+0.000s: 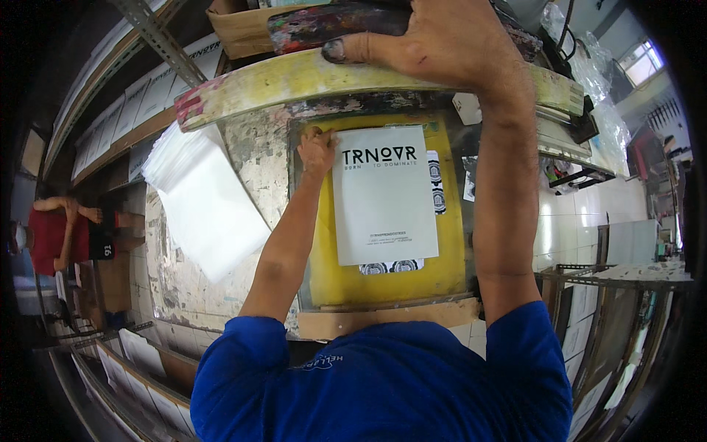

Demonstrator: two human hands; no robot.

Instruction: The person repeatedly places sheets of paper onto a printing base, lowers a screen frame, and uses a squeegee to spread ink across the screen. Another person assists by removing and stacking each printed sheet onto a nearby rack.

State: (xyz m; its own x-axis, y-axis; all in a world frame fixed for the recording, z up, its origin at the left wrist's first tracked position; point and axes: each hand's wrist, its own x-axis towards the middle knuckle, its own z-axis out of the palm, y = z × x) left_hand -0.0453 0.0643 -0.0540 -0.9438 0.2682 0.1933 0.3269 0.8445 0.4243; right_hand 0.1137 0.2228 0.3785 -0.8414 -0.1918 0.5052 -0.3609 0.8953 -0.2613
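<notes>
A person in a blue short-sleeved shirt point(383, 383) leans over a paint-crusted printing table point(184, 280), both bare arms stretched forward. The right hand point(434, 40) is raised at the table's far edge, palm down, fingers curled over the yellow-stained wooden frame of a lifted printing screen point(309, 81), thumb laid along its upper side; the grip is closed on the frame. The left hand point(317, 151) reaches out low with the arm nearly straight, fingers bent and fingertips pressed at the far left corner of a white rectangular plastic mailer bag with black lettering point(383, 195); whether it pinches the bag or only touches it cannot be told.

The bag lies flat on a yellow rectangular printing platen point(324, 272) at the middle of the table, its long axis running from the near edge to the far edge, the printed heading at the far end. Small black-and-white round-marked labels point(390, 267) peek from under its near edge and beside its right side.

A fanned stack of plain white bags point(206, 199) rests on the table's left side, tilted diagonally. White rectangular packages point(140, 103) line a shelf beyond the left edge. Another person in a red top point(51, 236) stands well apart at left.
</notes>
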